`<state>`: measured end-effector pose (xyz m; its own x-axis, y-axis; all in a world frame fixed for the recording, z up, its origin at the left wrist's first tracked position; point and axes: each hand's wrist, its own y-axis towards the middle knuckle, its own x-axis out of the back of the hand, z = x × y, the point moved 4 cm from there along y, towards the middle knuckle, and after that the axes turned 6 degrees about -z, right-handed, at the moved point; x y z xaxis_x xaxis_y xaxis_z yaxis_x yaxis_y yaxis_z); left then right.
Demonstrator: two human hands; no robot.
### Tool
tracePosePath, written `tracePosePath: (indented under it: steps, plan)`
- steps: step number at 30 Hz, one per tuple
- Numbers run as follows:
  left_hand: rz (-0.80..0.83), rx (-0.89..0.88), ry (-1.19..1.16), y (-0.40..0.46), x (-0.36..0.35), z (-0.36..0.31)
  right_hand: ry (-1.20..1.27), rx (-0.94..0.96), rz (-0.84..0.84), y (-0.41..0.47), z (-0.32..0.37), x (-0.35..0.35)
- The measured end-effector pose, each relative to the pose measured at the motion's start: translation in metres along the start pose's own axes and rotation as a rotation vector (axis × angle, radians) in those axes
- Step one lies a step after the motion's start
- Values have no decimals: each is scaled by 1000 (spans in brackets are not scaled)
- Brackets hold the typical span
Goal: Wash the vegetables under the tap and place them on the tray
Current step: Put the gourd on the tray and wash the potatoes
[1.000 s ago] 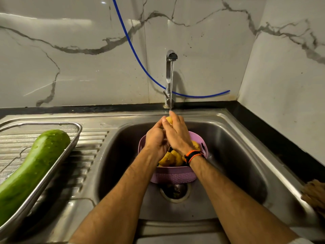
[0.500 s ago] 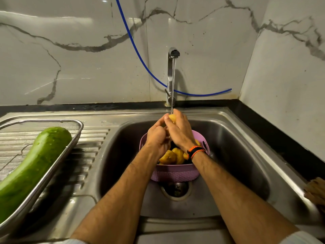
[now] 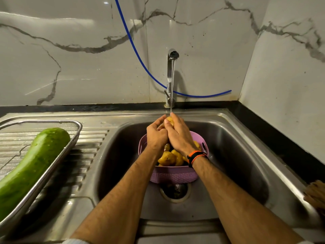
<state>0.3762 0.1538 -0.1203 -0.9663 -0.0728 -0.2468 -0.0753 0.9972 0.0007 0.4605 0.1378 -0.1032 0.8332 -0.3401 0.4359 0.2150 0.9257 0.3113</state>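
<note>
Head view showed the washing step under way: both hands held one potato up under the thin stream from the tap, above the basket in the sink. The left hand curled round the potato from the left and the right hand wrapped it from the right, fingers closed on it, so only its wet yellow-brown top showed between them. By my reading the rinse was not finished; next the potato would need carrying left, clear of the sink rim, and setting on the tray beside the gourd. Wet skin looked slippery, so a firm hold seemed wise. More potatoes, lumpy and smooth-skinned, lay in the basket, a lilac plastic tub with a woven-look wall. The tray was steel with a mesh floor and rounded wire rim, resting on the ribbed drainer. The gourd was long, green, glossy and beaded with drops.
</note>
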Motion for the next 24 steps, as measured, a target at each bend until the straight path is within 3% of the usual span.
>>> tracePosePath:
  steps: [9, 14, 20, 24]
  plan:
    - [-29, -71, 114, 9, 9, -3, 16, -13, 34, -4, 3, -2]
    - [15, -26, 103, 7, 6, 0, 62, -49, 13, -1, 4, -1]
    - [66, -106, 163, 2, 1, 0, 66, -86, 6, 1, 3, 2]
    - [-53, -188, 236, 6, 6, -4, 98, -79, 19, -4, 6, -2]
